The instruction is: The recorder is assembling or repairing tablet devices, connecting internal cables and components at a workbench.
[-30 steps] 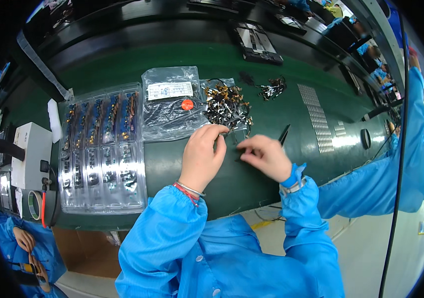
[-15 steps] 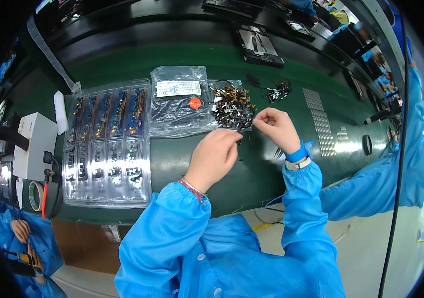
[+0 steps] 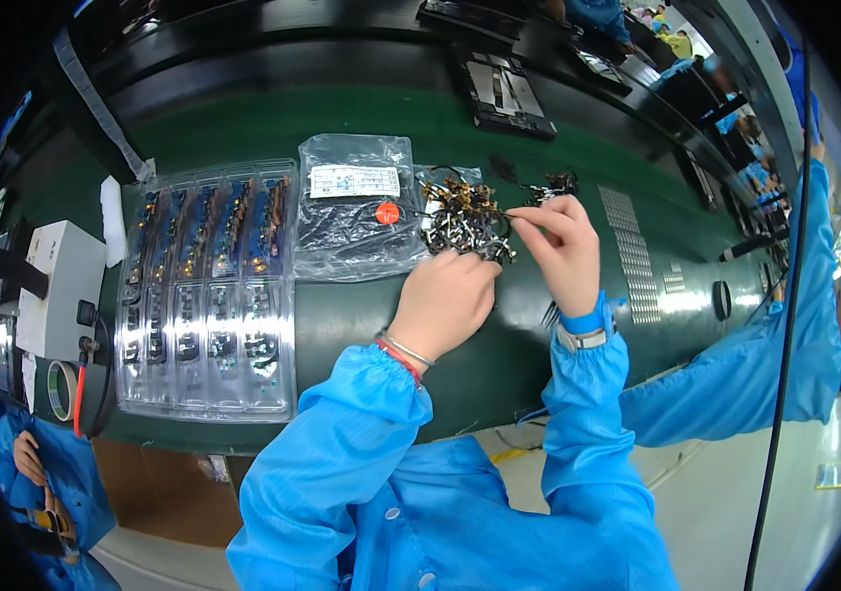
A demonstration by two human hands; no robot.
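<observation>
A heap of small dark and gold parts [image 3: 460,217] lies on a clear bag on the green table [image 3: 361,118]. My right hand [image 3: 566,251] is raised at the heap's right edge, thumb and forefinger pinched on one small part. My left hand [image 3: 445,300] rests on the table just below the heap, fingers curled toward it; whether it holds anything is hidden. Both arms wear blue sleeves. A smaller clump of dark parts [image 3: 550,185] lies just beyond my right hand.
A clear plastic tray [image 3: 206,295] with rows of small components lies at the left. A clear bag of dark parts [image 3: 356,212] with a label and a red sticker sits beside the heap. A white box [image 3: 61,291] and tape roll [image 3: 64,389] are far left. Another person's blue sleeve [image 3: 785,335] is at right.
My right hand has moved up from the table's near part to the right edge of the heap. My left hand has slid a little up toward the heap.
</observation>
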